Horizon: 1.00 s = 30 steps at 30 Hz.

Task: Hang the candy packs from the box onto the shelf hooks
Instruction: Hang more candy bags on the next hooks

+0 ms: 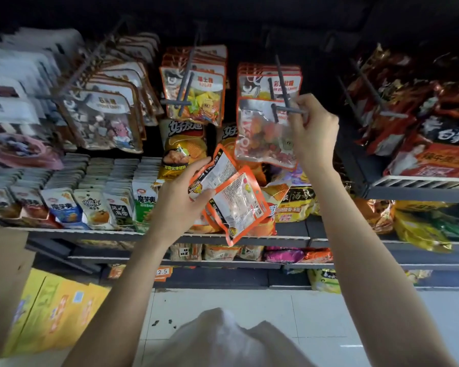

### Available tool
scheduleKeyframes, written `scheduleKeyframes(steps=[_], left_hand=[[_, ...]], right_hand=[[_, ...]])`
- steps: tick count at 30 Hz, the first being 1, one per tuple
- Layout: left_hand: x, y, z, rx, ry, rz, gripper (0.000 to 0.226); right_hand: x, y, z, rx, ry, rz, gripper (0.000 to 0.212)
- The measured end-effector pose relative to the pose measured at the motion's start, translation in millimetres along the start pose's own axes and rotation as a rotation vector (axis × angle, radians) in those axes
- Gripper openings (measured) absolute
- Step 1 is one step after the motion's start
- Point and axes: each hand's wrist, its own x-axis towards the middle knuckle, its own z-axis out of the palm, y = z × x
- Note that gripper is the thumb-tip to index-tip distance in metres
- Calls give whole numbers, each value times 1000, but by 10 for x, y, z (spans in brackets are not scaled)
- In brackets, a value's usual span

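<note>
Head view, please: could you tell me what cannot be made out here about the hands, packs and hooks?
- Front pack: its hang hole is blurred, so whether it sits on the hook is unclear.
- Right hand: its grip is unclear, since the fingertips blur into the hook bar.
- Left hand: the packs it holds overlap, hiding their count.
- Box: cut off by the left edge.

Candy packs were orange-edged with clear windows, hooks grey, floor white tile, box yellow.
</note>
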Motion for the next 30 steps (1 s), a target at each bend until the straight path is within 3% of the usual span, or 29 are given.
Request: scheduleKeyframes(steps=[6,11,15,17,23,26,30], left_hand=[[-59,-21,-12,-240,52,-96,55],[-31,-62,-32,-334,112,-152,55],[-20,-138,-68,-392,139,-197,54],[-33,-176,-90,-431,139,-219,53],[-90,-242,-119,-451,147,-268,56],[-100,-258,-139,-458,133,-256,50],[-122,-268,-200,-466,70,-245,48]], right_hand=[[428,26,276,-141,20,101,30],[-222,130,136,2,144,-113,27],[-792,280,-61,338,-353,110,17],[-907,320,-131,379,-529,203,18],[-1005,144,-228,487,-738,180,21],[-964,87,-341,618,-814,187,40],[-948,44,-418,628,-897,52,38]])
